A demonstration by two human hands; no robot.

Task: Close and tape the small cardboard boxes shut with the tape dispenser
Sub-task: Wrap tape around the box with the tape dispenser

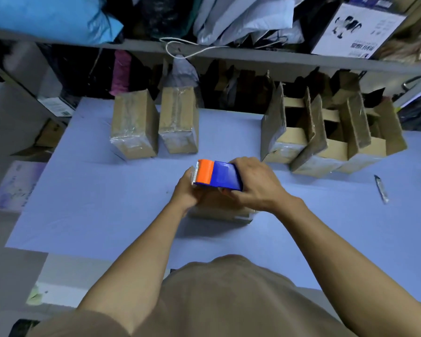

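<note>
Head view, only 1 camera. Centre of frame: small brown cardboard box (220,211) on the pale blue table cover (95,203), mostly hidden under both hands and the tool, only its near side edge shows. Blue and orange plastic tape dispenser (216,175) sits on top of it, orange end pointing to the left of the frame, clear tape visible at that end.

Right hand (255,183) grips the blue end of the dispenser: fingers curled over the top, thumb wrapped along the near side. Left hand (188,190) is at the box's left end, just below the orange tip, fingers curled around the box's end and touching it; exact fingertip placement is hidden, cannot tell whether they pin the tape.

Upper centre-left: 2 closed brown cardboard boxes (153,125) with clear tape over their seams, side by side, just apart from each other, near the far table edge. Upper right: cluster of open brown cardboard boxes (331,139) with flaps standing up, packed touching; looks like 3, count not certain.

Right edge of the table: small grey utility knife (381,189) lying flat, well apart from the hands.

Top of frame: grey shelf (253,55) loaded with bags, a blue bundle (51,18) upper left, a white printed carton (355,30) upper right. Bottom: tan shirt (229,300) of the person.
</note>
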